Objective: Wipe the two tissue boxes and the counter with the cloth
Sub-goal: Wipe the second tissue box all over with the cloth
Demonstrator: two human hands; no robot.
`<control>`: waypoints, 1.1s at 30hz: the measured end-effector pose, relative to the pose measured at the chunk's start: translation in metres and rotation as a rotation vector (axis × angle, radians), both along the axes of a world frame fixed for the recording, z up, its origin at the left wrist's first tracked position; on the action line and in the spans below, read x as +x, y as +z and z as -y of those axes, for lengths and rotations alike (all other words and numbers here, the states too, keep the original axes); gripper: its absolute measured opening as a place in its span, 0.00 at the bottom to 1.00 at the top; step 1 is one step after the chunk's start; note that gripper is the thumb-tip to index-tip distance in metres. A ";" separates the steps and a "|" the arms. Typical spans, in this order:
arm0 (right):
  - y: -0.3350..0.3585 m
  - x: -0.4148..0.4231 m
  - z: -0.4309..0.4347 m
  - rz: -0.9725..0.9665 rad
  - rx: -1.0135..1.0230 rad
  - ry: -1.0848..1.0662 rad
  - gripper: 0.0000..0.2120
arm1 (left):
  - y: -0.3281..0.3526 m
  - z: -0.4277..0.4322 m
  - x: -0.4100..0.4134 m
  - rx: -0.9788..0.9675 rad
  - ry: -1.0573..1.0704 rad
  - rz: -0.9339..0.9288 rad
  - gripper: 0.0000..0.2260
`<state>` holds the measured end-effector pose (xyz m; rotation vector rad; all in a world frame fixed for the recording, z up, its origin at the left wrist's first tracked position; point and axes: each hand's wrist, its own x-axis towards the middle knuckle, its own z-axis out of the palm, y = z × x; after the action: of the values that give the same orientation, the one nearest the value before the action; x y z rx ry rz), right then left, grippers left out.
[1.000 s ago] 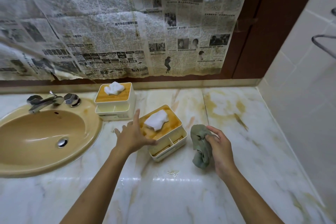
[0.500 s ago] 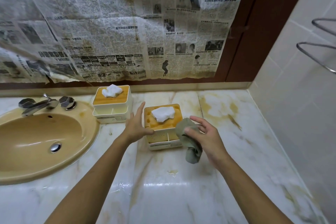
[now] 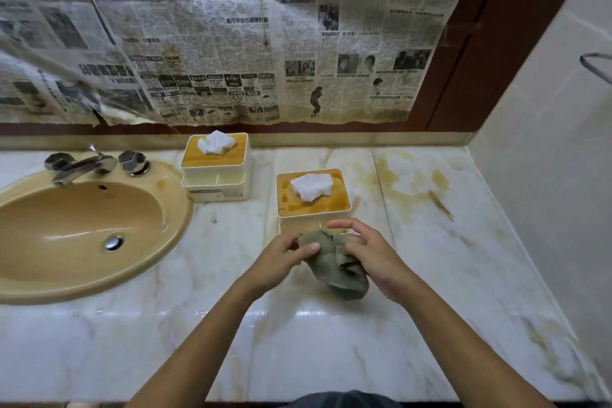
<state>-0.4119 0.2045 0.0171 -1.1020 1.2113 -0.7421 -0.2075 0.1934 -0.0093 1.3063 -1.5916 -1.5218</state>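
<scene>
cloth in left hand, right hand

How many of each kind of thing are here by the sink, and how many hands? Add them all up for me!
Tissue boxes: 2, the back tissue box and the front tissue box
Cloth: 1
Sink: 1
Tap: 1
Hands: 2, the left hand and the right hand
Total: 7

Your counter: pale veined marble, yellow-brown stains at right rear. Rear tissue box stands just beside the inset tan basin; near tissue box stands centre, closer to you. Faucet behind the basin.
</scene>
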 end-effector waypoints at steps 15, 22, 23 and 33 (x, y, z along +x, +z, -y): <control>-0.007 -0.001 0.000 -0.128 -0.138 -0.126 0.12 | 0.024 0.003 0.014 0.005 0.113 -0.158 0.07; -0.010 -0.005 -0.002 0.120 0.012 -0.130 0.15 | 0.024 0.004 0.028 0.140 0.075 -0.184 0.03; -0.015 -0.003 -0.005 0.086 0.018 -0.092 0.18 | 0.020 0.003 0.028 0.177 0.067 -0.184 0.04; -0.068 -0.003 -0.011 -0.337 -0.038 -0.079 0.04 | -0.044 -0.005 0.038 0.288 0.009 0.112 0.03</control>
<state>-0.4148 0.2150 -0.0511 -1.2500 1.5370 -0.6573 -0.1698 0.1982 -0.0529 1.5756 -1.4692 -1.7490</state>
